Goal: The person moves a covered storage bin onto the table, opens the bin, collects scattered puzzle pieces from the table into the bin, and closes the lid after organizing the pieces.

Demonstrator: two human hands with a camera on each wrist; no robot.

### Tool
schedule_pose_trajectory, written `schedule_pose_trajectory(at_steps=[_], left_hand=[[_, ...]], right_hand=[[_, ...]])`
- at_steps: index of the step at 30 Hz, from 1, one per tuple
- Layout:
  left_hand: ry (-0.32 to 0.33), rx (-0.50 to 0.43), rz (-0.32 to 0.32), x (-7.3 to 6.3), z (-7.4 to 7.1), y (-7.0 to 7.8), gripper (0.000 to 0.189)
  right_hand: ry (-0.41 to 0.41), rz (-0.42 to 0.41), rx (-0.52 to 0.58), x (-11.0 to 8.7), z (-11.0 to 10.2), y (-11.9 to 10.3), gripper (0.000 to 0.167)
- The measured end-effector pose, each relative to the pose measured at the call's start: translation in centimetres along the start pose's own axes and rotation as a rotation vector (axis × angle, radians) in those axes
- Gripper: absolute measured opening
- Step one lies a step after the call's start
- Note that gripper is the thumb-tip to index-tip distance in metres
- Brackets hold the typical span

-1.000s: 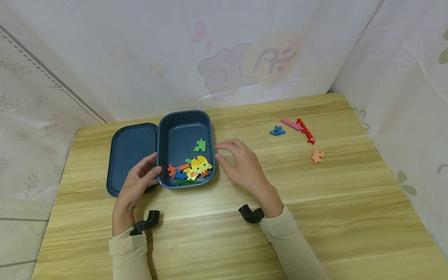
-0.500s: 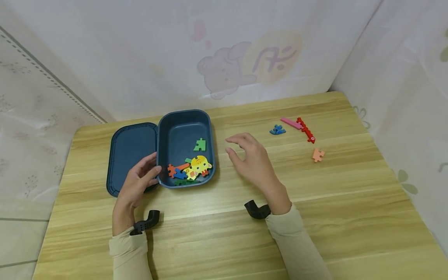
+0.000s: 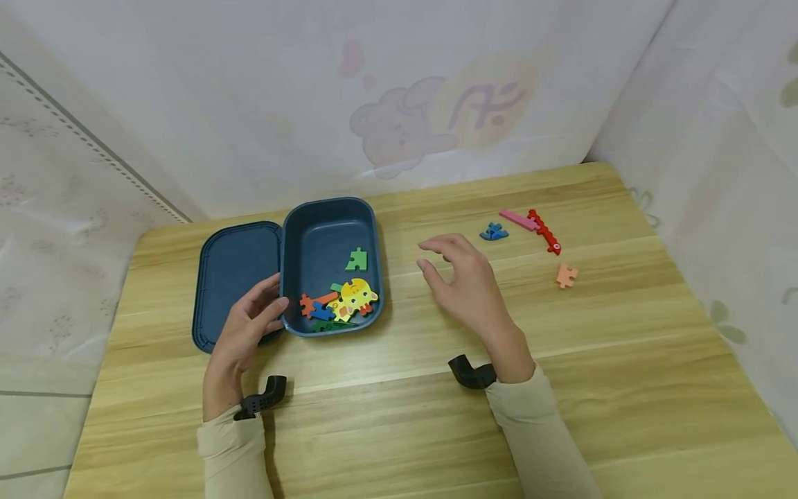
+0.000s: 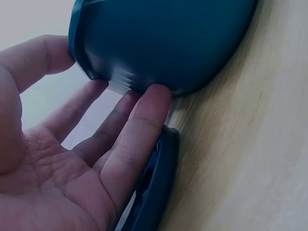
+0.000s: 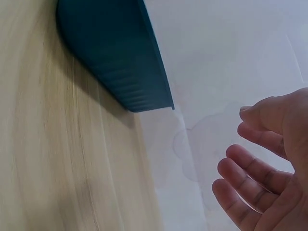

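The left forearm rises from the lower edge almost straight away from the person, and the left hand point(image 3: 249, 319) leans right to grip the left wall of a dark blue box point(image 3: 321, 242), thumb at the rim and fingertips against the outside. The right forearm slants up and leftward; the right hand point(image 3: 470, 287) hangs beside the box, just apart from its right wall, thumb and index finger parted and fingers loosely bent, holding nothing, their tips toward the box.

The box stands upright on the tabletop point(image 3: 374, 436) between the hands, its long axis running away from the person. Its lid point(image 3: 237, 277) lies along the left side, long axis much the same, partly behind the left hand.

Inside, a yellow animal-face piece point(image 3: 358, 296), an orange piece point(image 3: 307, 305) and a dark blue piece point(image 3: 322, 312) cluster at the near end; a light green piece point(image 3: 358, 260) lies farther back.

Beyond the right hand, a pink piece point(image 3: 516, 220) slants toward a red piece point(image 3: 548, 236), whose eyed end points near and right. Blue pieces point(image 3: 494, 232) lie left of these, a peach piece point(image 3: 566, 276) nearer.
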State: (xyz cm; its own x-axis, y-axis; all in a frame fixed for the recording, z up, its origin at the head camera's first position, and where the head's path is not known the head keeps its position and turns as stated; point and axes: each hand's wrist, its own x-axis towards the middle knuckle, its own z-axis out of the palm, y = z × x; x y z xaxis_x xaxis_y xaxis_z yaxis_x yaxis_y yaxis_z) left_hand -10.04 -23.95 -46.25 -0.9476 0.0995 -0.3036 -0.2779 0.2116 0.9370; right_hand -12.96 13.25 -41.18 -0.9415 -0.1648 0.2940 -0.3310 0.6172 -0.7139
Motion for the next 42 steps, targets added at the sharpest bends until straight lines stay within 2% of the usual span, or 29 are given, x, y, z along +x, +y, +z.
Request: schedule_pose_trajectory(at_steps=[8, 28, 34, 42], left_hand=[[0.019, 0.006, -0.015, -0.3, -0.4, -0.4, 0.063], [-0.002, -0.006, 0.014, -0.1, -0.3, -0.4, 0.062], [-0.001, -0.014, 0.018, 0.0, -0.2, -0.5, 0.062], [0.004, -0.013, 0.018, 0.1, -0.1, -0.4, 0.061]], right_hand=[[-0.021, -0.001, -0.005, -0.1, 0.0, 0.5, 0.028], [0.009, 0.019, -0.116, -0.2, -2.1, 2.7, 0.029], [0.052, 0.011, -0.162, -0.2, -2.5, 3.5, 0.028], [0.135, 0.011, -0.301, -0.3, -3.4, 4.8, 0.027]])
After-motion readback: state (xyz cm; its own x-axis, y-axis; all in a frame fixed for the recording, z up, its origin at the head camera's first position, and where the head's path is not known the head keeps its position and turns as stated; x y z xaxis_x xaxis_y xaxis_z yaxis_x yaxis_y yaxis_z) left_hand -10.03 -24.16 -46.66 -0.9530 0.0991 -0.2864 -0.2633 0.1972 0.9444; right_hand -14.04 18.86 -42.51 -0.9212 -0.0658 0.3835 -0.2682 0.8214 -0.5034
